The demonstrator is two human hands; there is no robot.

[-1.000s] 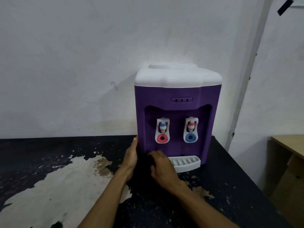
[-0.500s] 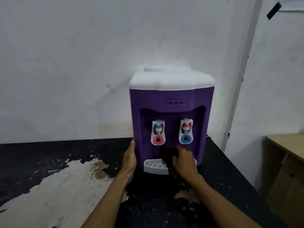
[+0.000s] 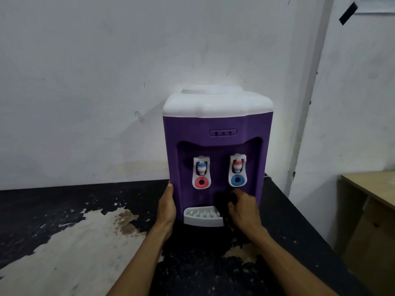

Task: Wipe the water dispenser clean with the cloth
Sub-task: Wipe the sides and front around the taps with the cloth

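A purple water dispenser (image 3: 215,124) with a white top stands on a black counter against the wall. It has two white taps in a front recess and a white drip tray (image 3: 202,216) at the bottom. My left hand (image 3: 167,207) lies flat against the dispenser's lower left side. My right hand (image 3: 243,208) presses a dark cloth (image 3: 221,201) into the recess, under the right tap and over the right end of the tray. Most of the cloth is hidden by shadow and by my fingers.
The black counter (image 3: 64,201) has a large worn pale patch (image 3: 70,248) on the left. A white wall stands right behind the dispenser. At the right, past the counter's edge, is a wooden desk (image 3: 372,189). A pipe (image 3: 307,99) runs down the wall corner.
My right hand has moved with the cloth from the lower left front across the drip tray to the right, then up under the right tap. My left hand stays on the side.
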